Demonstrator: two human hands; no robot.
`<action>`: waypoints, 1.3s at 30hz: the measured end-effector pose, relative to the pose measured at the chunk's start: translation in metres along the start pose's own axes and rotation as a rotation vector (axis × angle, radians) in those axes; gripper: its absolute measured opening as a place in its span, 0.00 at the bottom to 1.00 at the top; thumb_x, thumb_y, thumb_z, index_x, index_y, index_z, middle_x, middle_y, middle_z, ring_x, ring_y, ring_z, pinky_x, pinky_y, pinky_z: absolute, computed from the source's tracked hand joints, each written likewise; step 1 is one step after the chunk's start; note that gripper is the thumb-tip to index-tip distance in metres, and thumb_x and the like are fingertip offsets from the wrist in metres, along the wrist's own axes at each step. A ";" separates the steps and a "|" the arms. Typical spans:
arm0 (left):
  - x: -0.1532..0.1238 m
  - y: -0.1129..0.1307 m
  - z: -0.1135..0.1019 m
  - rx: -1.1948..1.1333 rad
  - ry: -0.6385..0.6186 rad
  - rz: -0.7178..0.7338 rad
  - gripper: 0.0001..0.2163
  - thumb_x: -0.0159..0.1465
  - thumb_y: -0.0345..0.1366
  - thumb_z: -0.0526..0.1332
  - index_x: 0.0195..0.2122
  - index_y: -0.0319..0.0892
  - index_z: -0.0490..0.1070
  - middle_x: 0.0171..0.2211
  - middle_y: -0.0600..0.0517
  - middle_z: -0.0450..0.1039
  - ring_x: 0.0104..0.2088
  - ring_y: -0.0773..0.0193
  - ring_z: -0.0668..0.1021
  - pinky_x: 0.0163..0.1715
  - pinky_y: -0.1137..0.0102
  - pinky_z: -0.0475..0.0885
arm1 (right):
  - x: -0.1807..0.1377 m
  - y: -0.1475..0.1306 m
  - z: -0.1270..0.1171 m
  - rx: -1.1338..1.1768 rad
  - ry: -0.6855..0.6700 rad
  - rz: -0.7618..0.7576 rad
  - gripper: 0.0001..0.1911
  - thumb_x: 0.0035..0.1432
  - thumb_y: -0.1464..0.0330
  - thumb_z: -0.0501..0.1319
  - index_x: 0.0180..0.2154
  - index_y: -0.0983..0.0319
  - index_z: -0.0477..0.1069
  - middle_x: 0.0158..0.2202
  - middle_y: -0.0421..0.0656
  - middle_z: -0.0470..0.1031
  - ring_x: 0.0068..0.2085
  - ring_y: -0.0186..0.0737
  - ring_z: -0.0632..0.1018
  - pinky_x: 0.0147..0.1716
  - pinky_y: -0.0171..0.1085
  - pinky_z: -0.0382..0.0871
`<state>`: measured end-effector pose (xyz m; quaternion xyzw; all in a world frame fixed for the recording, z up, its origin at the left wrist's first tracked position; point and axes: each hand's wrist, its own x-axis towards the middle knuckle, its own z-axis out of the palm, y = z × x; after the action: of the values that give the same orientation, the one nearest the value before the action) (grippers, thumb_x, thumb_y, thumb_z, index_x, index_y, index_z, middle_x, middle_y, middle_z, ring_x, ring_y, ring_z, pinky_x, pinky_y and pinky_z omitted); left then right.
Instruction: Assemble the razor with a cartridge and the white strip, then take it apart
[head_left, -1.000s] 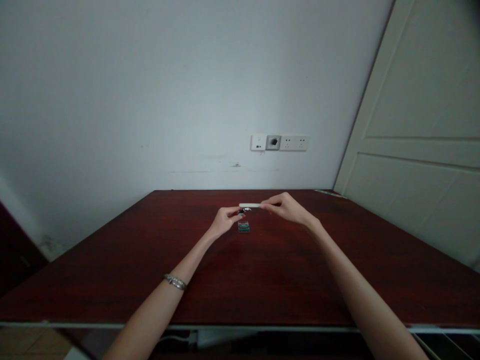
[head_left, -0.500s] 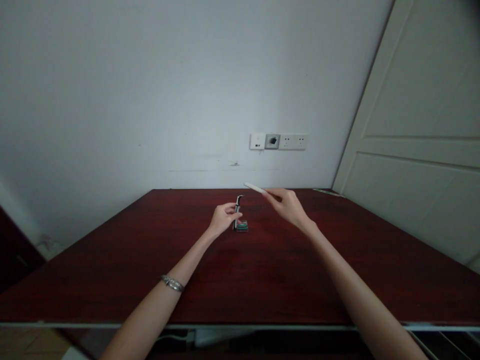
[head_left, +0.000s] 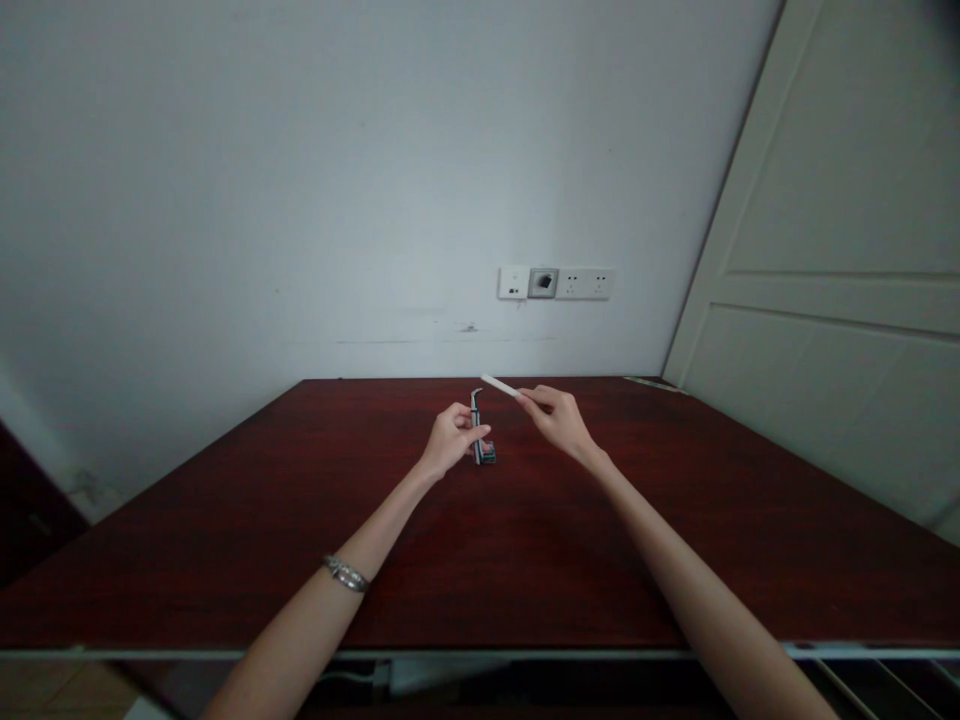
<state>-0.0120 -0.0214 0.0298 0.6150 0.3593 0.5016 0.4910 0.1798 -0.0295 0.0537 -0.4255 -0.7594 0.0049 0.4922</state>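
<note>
Lowered slightly, the right hand (head_left: 559, 420) pinches a white strip (head_left: 501, 386), long axis slanting toward the upright razor handle (head_left: 475, 408) just left, gripped by the left hand (head_left: 452, 438).

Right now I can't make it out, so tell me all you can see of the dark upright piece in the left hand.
The dark piece is slim, grey-black, perhaps metal, with a hooked top. It stands nearly upright, pinched by the left hand, its foot on a small teal part on the table.
</note>
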 end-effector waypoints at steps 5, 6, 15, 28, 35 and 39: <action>0.000 0.000 -0.001 -0.020 -0.025 0.027 0.15 0.50 0.34 0.65 0.33 0.38 0.60 0.23 0.55 0.68 0.20 0.62 0.77 0.17 0.69 0.73 | -0.003 -0.002 0.005 0.090 -0.041 -0.032 0.19 0.58 0.58 0.52 0.38 0.63 0.76 0.26 0.43 0.72 0.26 0.35 0.69 0.27 0.34 0.60; 0.000 0.000 -0.001 -0.021 -0.034 0.035 0.15 0.50 0.35 0.65 0.33 0.38 0.60 0.23 0.55 0.68 0.20 0.62 0.77 0.17 0.69 0.73 | -0.003 -0.002 0.005 0.099 -0.032 -0.031 0.19 0.58 0.58 0.53 0.38 0.64 0.76 0.26 0.43 0.72 0.26 0.35 0.69 0.27 0.34 0.60; 0.000 -0.002 -0.005 -0.146 -0.157 0.076 0.17 0.53 0.37 0.63 0.41 0.36 0.63 0.30 0.48 0.72 0.29 0.59 0.78 0.28 0.66 0.74 | -0.003 0.008 0.007 0.178 0.045 0.096 0.22 0.57 0.57 0.52 0.40 0.66 0.75 0.24 0.42 0.70 0.27 0.36 0.69 0.29 0.34 0.62; 0.002 -0.011 -0.007 -0.279 -0.256 0.013 0.19 0.56 0.37 0.60 0.48 0.37 0.62 0.33 0.45 0.72 0.29 0.60 0.78 0.31 0.64 0.73 | -0.020 -0.014 0.022 0.290 -0.024 0.046 0.20 0.59 0.62 0.52 0.51 0.58 0.68 0.34 0.44 0.73 0.32 0.38 0.70 0.35 0.37 0.64; 0.002 -0.011 -0.007 -0.203 -0.244 0.047 0.18 0.56 0.39 0.60 0.45 0.37 0.62 0.28 0.50 0.70 0.24 0.63 0.77 0.26 0.67 0.73 | -0.020 -0.018 0.020 0.237 0.004 0.005 0.20 0.60 0.63 0.50 0.52 0.58 0.66 0.28 0.42 0.66 0.29 0.36 0.67 0.31 0.35 0.62; 0.001 -0.010 -0.007 -0.158 -0.239 0.046 0.17 0.55 0.40 0.60 0.44 0.37 0.62 0.29 0.50 0.71 0.25 0.63 0.77 0.26 0.68 0.73 | -0.019 -0.018 0.021 0.216 0.014 -0.018 0.20 0.60 0.64 0.50 0.53 0.58 0.66 0.28 0.42 0.65 0.28 0.35 0.67 0.30 0.35 0.62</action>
<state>-0.0178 -0.0166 0.0209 0.6379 0.2433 0.4626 0.5656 0.1556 -0.0452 0.0364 -0.3632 -0.7548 0.0793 0.5405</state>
